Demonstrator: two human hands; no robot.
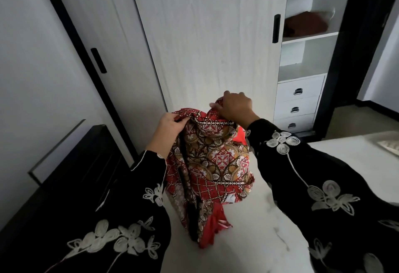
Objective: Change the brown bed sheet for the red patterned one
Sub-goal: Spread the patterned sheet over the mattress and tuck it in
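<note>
A person in black embroidered sleeves holds the red patterned sheet bunched above a pale marbled surface, its folds hanging between the arms. The left hand grips a dotted border, fingers curled; the right hand pinches the bundle's top. Beyond, the brown sheet lies on an open wardrobe shelf beside a sliding door.

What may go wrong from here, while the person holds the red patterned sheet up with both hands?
1. The red patterned sheet hangs bunched and twisted, with its lower end low over the pale surface; it may drag there and open unevenly.
2. The left hand and the right hand hold only the top folds, so a loose layer may slip out, and the corners may be hard to find.
</note>
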